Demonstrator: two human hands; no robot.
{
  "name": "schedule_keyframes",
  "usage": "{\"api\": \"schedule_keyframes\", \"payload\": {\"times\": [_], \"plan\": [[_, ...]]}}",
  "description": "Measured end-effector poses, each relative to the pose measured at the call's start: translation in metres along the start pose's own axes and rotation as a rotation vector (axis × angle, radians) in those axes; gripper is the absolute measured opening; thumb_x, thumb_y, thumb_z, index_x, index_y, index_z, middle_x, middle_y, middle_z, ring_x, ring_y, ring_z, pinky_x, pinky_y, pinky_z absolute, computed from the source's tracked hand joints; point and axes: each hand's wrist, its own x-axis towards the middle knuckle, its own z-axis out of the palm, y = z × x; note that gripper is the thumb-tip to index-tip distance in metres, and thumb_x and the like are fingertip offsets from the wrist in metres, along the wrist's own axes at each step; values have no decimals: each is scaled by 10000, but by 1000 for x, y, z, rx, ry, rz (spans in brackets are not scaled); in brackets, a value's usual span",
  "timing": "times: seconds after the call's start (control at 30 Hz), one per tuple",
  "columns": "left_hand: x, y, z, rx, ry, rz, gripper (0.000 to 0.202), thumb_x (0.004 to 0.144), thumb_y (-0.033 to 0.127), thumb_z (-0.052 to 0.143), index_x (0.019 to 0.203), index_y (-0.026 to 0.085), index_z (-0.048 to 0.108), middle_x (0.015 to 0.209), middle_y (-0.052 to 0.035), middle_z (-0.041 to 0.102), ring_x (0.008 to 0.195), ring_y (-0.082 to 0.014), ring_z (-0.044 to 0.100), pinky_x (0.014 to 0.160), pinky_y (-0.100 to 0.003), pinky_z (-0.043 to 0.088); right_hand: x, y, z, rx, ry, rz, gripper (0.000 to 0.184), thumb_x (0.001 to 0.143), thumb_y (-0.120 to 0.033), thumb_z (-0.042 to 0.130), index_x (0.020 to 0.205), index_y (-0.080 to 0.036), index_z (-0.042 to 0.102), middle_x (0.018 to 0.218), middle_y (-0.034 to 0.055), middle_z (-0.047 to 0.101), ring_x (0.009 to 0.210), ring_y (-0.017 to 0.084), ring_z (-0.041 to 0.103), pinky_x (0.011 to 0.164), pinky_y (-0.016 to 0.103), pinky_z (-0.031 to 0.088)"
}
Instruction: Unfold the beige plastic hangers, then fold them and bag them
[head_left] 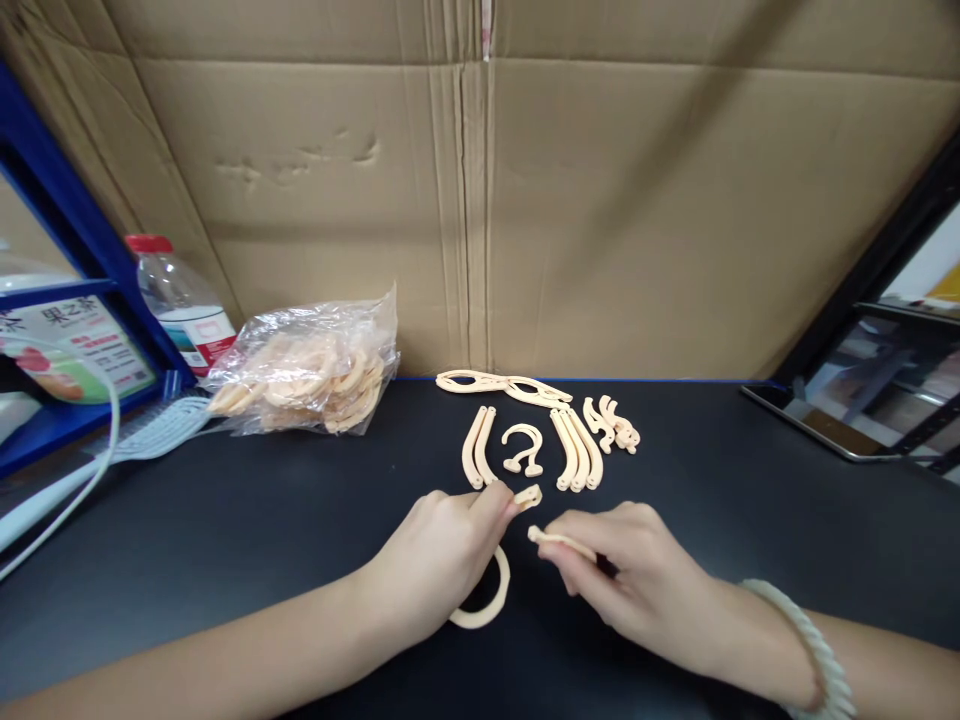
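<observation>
My left hand (pixel 450 550) is closed on a cream plastic hanger piece (pixel 529 497), whose end sticks out past the thumb and fingertips. From under that hand shows a curved, ring-like cream part (pixel 501 598); whether it joins the held piece is hidden. Just to the right, my right hand (pixel 637 575) pinches another slim cream hanger piece (pixel 562 542), its tip pointing at the left hand's piece. The two tips are a small gap apart. Beyond the hands lie hook pieces (pixel 534 440), curved hanger arms (pixel 576 450) and two more arms (pixel 472 450).
An assembled-looking cream hanger (pixel 502 384) lies near the cardboard wall (pixel 675 220). More small hooks (pixel 611 425) are at its right. On the left are a clear bag of cream parts (pixel 307 370), a bottle (pixel 184 305) and a pale blue brush (pixel 161 428). A tablet-like panel (pixel 862 390) leans right.
</observation>
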Motion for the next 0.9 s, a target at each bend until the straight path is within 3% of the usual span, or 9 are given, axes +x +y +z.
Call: {"api": "schedule_keyframes", "payload": {"times": [0.13, 0.2, 0.27, 0.33, 0.43, 0.6, 0.7, 0.8, 0.9], "plan": [[3, -1, 0, -345, 88, -177, 326, 962, 366, 363, 778, 201, 576, 514, 51, 440, 417, -112, 406, 439, -213, 303, 11, 8, -32, -20, 239, -1, 247, 957, -245, 472, 771, -194, 625, 735, 38, 644, 666, 151, 596, 643, 274, 478], [6, -3, 0, -586, 83, -287, 318, 928, 452, 435, 802, 199, 581, 495, 80, 367, 378, -92, 342, 384, -195, 251, 16, 24, -53, -122, 366, -8, 178, 934, -246, 523, 832, -207, 664, 869, 64, 666, 797, 186, 621, 715, 306, 498], [10, -6, -2, -807, 69, -358, 338, 884, 516, 496, 822, 190, 561, 507, 96, 354, 366, -73, 324, 369, -178, 228, 19, 45, -70, -224, 425, -3, 141, 920, -235, 551, 891, -217, 688, 888, 61, 663, 799, 187, 624, 709, 313, 504], [13, -8, -5, -951, 78, -410, 350, 851, 528, 557, 839, 178, 554, 528, 89, 412, 396, -67, 373, 403, -170, 271, 20, 67, -80, -302, 389, -4, 154, 918, -221, 547, 917, -218, 702, 898, 57, 667, 796, 185, 633, 709, 318, 514], [13, -10, -9, -1111, 128, -474, 330, 827, 488, 637, 861, 168, 567, 584, 58, 510, 491, -75, 453, 490, -175, 374, 18, 92, -81, -399, 220, -13, 211, 920, -166, 510, 955, -210, 713, 966, 67, 670, 839, 185, 645, 745, 326, 530], [10, -11, -14, -1278, 158, -493, 262, 845, 409, 677, 878, 173, 567, 699, 30, 590, 645, -84, 516, 634, -182, 455, 15, 108, -71, -486, 12, 15, 300, 881, -38, 463, 976, -169, 716, 985, 82, 650, 844, 167, 646, 769, 304, 540], [9, -10, -15, -1305, 191, -468, 240, 866, 384, 663, 847, 172, 554, 727, 16, 622, 733, -103, 559, 732, -216, 481, 13, 115, -69, -558, -47, 30, 360, 825, 28, 432, 948, -156, 717, 971, 81, 648, 844, 165, 637, 768, 299, 543], [9, -9, -16, -1305, 228, -471, 228, 858, 367, 674, 844, 175, 551, 741, 6, 644, 773, -128, 592, 737, -244, 499, 12, 121, -70, -609, -87, 22, 409, 769, 70, 411, 918, -158, 715, 968, 82, 658, 882, 189, 628, 793, 329, 548], [10, -9, -17, -1296, 260, -489, 228, 843, 358, 691, 863, 180, 549, 761, -3, 670, 797, -149, 620, 746, -273, 515, 13, 111, -66, -610, -6, -25, 393, 798, 42, 418, 1015, -146, 686, 1026, 109, 657, 935, 222, 616, 817, 376, 546]]}}
